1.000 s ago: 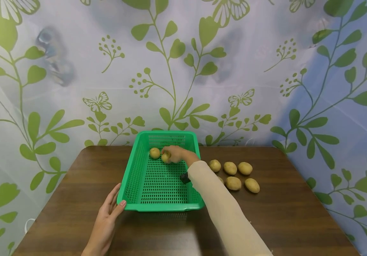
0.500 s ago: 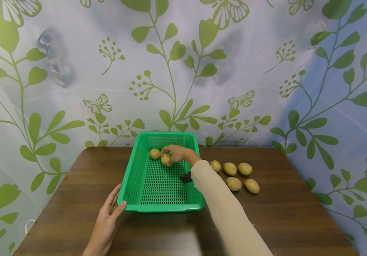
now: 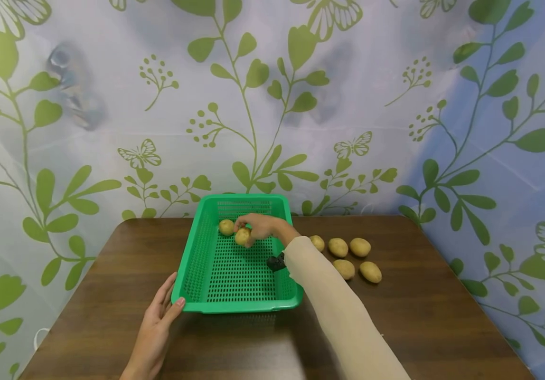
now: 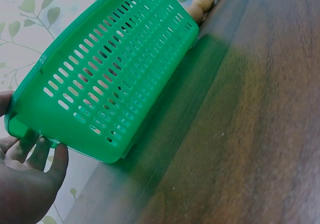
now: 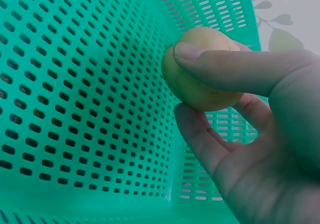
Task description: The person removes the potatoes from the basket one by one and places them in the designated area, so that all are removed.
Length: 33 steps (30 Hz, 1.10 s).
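A green perforated plastic basket (image 3: 239, 307) stands on the table. My left hand (image 3: 155, 323) grips its near left corner, thumb over the rim and fingers beneath, as the left wrist view also shows. Over the basket's far part, my right hand (image 3: 264, 227) holds a yellow potato (image 5: 196, 97) between thumb and fingers, close above the slotted floor. Beside it, near the far left corner, another potato (image 3: 226, 227) lies inside the basket. The palm side of the right hand is hidden in the head view.
Several potatoes lie in two rows on the brown wooden table (image 3: 424, 311) right of the basket, one potato (image 3: 370, 272) nearest the front. My right sleeve (image 3: 334, 301) crosses the basket's right rim. A leaf-patterned curtain (image 3: 272, 105) hangs behind.
The potato in my right hand has shifted slightly nearer and shows more of its surface. One potato on the table has become hidden behind the sleeve. The left hand keeps its grip.
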Motion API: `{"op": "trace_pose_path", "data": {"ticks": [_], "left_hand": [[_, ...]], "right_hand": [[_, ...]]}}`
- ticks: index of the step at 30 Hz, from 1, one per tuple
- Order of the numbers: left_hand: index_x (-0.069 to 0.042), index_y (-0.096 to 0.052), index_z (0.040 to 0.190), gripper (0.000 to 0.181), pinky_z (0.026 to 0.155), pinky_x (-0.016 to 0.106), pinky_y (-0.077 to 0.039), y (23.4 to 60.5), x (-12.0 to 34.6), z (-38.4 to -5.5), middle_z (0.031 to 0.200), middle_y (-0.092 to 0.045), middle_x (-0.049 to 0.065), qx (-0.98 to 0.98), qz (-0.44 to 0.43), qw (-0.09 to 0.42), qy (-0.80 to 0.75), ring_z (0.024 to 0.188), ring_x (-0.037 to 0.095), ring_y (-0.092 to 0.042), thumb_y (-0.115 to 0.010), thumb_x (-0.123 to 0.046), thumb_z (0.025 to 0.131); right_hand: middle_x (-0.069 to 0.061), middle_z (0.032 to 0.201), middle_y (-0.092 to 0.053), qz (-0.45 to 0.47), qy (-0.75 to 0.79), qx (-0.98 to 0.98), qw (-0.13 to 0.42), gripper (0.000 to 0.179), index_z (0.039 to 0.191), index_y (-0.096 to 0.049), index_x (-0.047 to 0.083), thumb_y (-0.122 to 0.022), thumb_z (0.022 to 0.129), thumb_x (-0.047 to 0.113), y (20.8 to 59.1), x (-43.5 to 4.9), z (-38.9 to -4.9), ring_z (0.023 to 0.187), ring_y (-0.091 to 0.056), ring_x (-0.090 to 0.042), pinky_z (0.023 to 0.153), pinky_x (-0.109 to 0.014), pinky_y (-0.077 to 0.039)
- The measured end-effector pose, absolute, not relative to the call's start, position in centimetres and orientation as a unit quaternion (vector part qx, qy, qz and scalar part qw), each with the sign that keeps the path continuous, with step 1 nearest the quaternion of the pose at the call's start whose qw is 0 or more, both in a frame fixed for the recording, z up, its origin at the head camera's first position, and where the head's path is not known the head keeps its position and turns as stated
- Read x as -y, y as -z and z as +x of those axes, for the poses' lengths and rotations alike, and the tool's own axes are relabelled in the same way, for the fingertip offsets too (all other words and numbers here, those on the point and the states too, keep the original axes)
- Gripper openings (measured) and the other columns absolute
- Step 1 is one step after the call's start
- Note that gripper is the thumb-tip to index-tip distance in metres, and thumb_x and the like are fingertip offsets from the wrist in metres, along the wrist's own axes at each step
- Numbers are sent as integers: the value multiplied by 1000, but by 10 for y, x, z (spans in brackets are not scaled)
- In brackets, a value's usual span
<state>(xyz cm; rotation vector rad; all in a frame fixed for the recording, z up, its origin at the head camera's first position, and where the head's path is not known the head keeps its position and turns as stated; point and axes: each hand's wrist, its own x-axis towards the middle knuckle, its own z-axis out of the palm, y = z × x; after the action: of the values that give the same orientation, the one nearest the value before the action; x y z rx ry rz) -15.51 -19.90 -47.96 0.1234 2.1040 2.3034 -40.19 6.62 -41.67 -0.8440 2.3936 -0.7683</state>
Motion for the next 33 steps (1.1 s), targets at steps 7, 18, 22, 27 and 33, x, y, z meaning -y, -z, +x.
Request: {"op": "trace_pose_path", "data": {"ticks": [7,18,22,27,33], "left_hand": [[-21,-21,167,65,101,15,-36,480,200,-153,168,-23,9,-677,34,8,-735,143,4,-37,-53,-23,111],[-21,-21,167,66,102,15,-36,479,199,-153,168,-22,7,-676,32,13,-736,149,18,-30,-54,-23,110],[-22,-21,167,66,102,15,-35,479,199,-153,168,-22,6,-677,29,16,-736,151,22,-27,-54,-24,110],[-21,-21,167,65,102,14,-36,478,199,-154,168,-22,6,-677,29,16,-735,151,23,-26,-54,-23,110],[-21,-19,167,67,100,14,-37,477,200,-153,168,-21,6,-679,25,21,-734,151,26,-24,-54,-24,110]], "right_hand": [[-2,135,-53,-329,275,-873,234,53,136,-60,5,-84,88,3,413,-67,-398,131,-47,-23,103,-39,-45],[-2,131,-55,-340,273,-868,239,50,130,-62,9,-84,87,0,402,-78,-386,126,-50,-24,102,-39,-46],[-3,132,-55,-349,263,-869,231,50,132,-61,6,-83,88,1,399,-81,-383,126,-50,-24,102,-39,-45],[-2,133,-55,-345,262,-874,219,50,131,-61,11,-84,87,4,394,-86,-380,126,-51,-22,102,-38,-45],[-1,133,-55,-338,262,-878,217,50,129,-61,14,-86,86,5,390,-93,-378,126,-50,-20,103,-38,-44]]}}
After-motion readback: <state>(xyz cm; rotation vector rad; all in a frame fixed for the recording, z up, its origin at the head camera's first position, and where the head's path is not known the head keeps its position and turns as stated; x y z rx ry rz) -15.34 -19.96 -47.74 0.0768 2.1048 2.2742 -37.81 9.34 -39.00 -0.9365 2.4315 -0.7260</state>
